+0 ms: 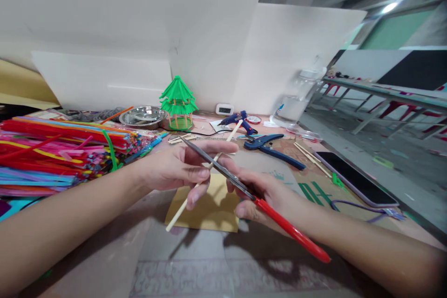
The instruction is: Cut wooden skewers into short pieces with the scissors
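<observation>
The slim, pale wooden stick is hidden midway by the left hand. The long metal tool with a red handle shows edge-on, so any second handle is out of sight; it covers part of the right hand. Both hands hide the upper part of the square yellow sheet. The left edge crops the bundle of multicoloured fuzzy strips. The small white digital timer has digits too small to read. The long grey tables behind are blurred.
</observation>
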`<state>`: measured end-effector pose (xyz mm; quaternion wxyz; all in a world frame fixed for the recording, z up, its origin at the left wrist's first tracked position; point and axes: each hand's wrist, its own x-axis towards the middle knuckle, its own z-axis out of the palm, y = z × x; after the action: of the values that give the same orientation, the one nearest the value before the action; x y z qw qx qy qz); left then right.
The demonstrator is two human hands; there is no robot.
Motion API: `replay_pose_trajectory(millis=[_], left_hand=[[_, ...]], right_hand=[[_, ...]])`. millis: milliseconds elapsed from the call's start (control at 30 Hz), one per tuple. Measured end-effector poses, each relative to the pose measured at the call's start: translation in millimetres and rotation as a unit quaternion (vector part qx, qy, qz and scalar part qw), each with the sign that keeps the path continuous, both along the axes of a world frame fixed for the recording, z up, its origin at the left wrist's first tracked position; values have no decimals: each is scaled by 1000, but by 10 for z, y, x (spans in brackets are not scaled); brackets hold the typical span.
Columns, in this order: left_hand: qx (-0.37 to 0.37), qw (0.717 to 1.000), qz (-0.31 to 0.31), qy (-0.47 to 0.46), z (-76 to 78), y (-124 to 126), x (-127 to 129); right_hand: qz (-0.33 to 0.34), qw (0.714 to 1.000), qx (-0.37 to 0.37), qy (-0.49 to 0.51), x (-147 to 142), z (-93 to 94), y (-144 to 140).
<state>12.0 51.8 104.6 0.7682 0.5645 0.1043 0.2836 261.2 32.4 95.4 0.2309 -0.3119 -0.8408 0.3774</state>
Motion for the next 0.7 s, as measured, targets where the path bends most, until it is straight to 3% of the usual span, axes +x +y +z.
replay_pose_trajectory(millis=[200,400,533,700], left_hand=[[23,999,14,30,-19,14,-10],[38,999,-26,9,-104,-50,51],[7,999,-12,37,-103,-71,66],[-14,1000,-1,15,-53,-65,60]], right_hand=[[14,999,-38,-12,11,64,17],[43,998,-37,-37,19,217,-38],[48,996,-76,-11,-11,188,-45],[26,998,-63,13,-49,101,-14]])
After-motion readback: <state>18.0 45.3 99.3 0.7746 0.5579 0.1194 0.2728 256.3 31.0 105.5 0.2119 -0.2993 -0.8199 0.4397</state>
